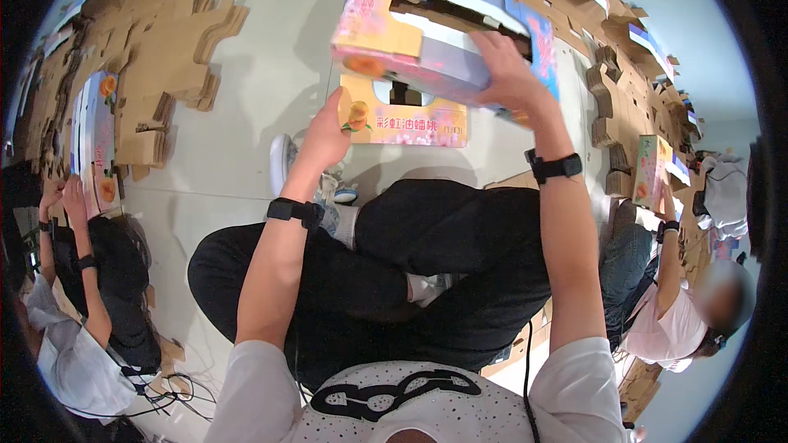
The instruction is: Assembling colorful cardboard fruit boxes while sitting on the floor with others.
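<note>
My right hand (510,78) grips the long side of a printed fruit carton (382,25), yellow at one end and blue and pink at the other. This carton is open-topped, tilted and held up in front of me. Partly hidden below it is a second fruit carton (447,133), with a yellow and pink end panel and a peach picture. My left hand (326,135) closes on the left edge of that lower carton, its fingertips mostly hidden. Both wrists carry black bands.
Stacked flat brown cardboard (176,41) lies on the floor at the left, with more cardboard (628,102) at the right. A person on the left handles a carton (103,139); another on the right holds a carton (648,168). Cables (176,390) lie at lower left.
</note>
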Demonstrator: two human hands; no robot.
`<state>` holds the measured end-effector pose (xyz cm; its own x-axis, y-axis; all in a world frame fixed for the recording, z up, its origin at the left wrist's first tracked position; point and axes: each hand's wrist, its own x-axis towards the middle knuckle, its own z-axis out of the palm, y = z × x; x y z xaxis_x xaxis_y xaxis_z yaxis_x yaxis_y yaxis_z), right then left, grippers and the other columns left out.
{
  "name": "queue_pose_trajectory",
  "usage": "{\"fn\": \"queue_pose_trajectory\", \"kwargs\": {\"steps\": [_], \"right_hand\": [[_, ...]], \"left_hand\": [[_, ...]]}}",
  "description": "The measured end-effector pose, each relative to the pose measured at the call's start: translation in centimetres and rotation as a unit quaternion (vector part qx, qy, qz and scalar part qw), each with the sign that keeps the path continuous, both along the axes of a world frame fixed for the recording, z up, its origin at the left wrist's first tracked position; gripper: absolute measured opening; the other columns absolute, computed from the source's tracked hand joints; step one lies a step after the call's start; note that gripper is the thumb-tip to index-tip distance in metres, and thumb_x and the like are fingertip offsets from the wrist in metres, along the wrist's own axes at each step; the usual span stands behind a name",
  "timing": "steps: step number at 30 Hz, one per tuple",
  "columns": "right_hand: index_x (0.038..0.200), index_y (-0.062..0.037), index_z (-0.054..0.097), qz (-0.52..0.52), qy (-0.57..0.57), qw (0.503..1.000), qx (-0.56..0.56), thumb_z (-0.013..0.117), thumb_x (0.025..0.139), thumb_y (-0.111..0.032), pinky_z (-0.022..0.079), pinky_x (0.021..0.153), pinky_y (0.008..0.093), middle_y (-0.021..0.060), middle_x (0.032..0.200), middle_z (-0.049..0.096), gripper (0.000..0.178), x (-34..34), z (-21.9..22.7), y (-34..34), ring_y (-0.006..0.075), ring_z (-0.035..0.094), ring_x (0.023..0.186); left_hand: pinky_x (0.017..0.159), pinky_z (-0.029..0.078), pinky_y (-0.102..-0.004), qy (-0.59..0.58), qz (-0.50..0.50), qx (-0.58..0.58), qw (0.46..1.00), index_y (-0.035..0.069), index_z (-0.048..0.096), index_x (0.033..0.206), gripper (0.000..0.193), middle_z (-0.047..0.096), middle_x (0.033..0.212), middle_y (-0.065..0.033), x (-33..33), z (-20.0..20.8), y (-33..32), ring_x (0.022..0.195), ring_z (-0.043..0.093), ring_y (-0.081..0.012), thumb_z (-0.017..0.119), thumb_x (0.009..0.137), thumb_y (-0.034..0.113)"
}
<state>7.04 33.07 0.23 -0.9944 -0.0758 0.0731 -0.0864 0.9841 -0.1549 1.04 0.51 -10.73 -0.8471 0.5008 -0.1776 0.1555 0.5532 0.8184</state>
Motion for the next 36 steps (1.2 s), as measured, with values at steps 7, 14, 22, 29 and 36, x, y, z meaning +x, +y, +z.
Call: {"fn": "queue_pose_trajectory", "kwargs": {"steps": [7, 14, 22, 29, 36], "right_hand": [[0.149, -0.0142, 0.039, -0.008, 0.078, 0.985, 0.153, 0.059, 0.068, 0.013, 0.029, 0.114, 0.0581, 0.0181, 0.145, 0.046, 0.088, 2.4, 1.8, 3.1, 0.0397, 0.043, 0.133], [0.139, 0.0084, 0.046, -0.017, 0.051, 0.993, -0.110, 0.070, 0.085, -0.037, 0.040, 0.108, 0.0439, 0.0300, 0.131, 0.056, 0.075, 0.7, 0.1, -1.0, 0.0426, 0.051, 0.125], [0.133, 0.0071, 0.050, -0.007, 0.025, 0.999, 0.041, 0.068, 0.066, -0.072, 0.023, 0.113, 0.0652, 0.0270, 0.141, 0.046, 0.105, -0.3, -3.0, -9.7, 0.0453, 0.038, 0.136], [0.118, -0.0033, 0.059, -0.036, -0.016, 0.999, 0.016, 0.078, 0.058, -0.046, 0.024, 0.110, 0.0707, 0.0179, 0.133, 0.054, 0.076, -0.5, -1.2, -8.4, 0.0366, 0.038, 0.139], [0.128, -0.0038, 0.054, 0.029, -0.075, 0.994, 0.078, 0.082, 0.056, -0.039, 0.019, 0.115, 0.0691, 0.0157, 0.139, 0.050, 0.085, 2.3, 0.9, -4.5, 0.0377, 0.033, 0.142]], "left_hand": [[0.099, 0.048, -0.0392, -0.028, 0.105, 0.026, 0.994, 0.002, 0.038, 0.146, 0.061, 0.058, 0.133, -0.0251, -1.8, -3.1, -0.7, 0.120, 0.060, -0.0356, 0.048, 0.086, -0.006], [0.094, 0.050, -0.0336, -0.088, 0.160, 0.136, 0.974, 0.001, 0.040, 0.146, 0.056, 0.060, 0.129, -0.0220, -2.7, -2.5, -0.4, 0.112, 0.063, -0.0265, 0.052, 0.091, 0.000], [0.095, 0.051, -0.0360, -0.108, 0.040, 0.081, 0.990, 0.002, 0.035, 0.149, 0.068, 0.053, 0.139, -0.0221, -0.8, -1.4, 0.1, 0.116, 0.061, -0.0302, 0.062, 0.087, -0.004], [0.092, 0.052, -0.0360, -0.138, 0.046, 0.074, 0.987, -0.002, 0.035, 0.147, 0.067, 0.059, 0.132, -0.0206, -0.6, -0.8, 0.1, 0.110, 0.064, -0.0297, 0.062, 0.086, -0.005], [0.098, 0.046, -0.0406, -0.187, 0.192, 0.166, 0.949, -0.001, 0.038, 0.147, 0.055, 0.055, 0.138, -0.0217, -1.9, -1.5, 0.0, 0.123, 0.057, -0.0305, 0.050, 0.097, 0.016]]}}
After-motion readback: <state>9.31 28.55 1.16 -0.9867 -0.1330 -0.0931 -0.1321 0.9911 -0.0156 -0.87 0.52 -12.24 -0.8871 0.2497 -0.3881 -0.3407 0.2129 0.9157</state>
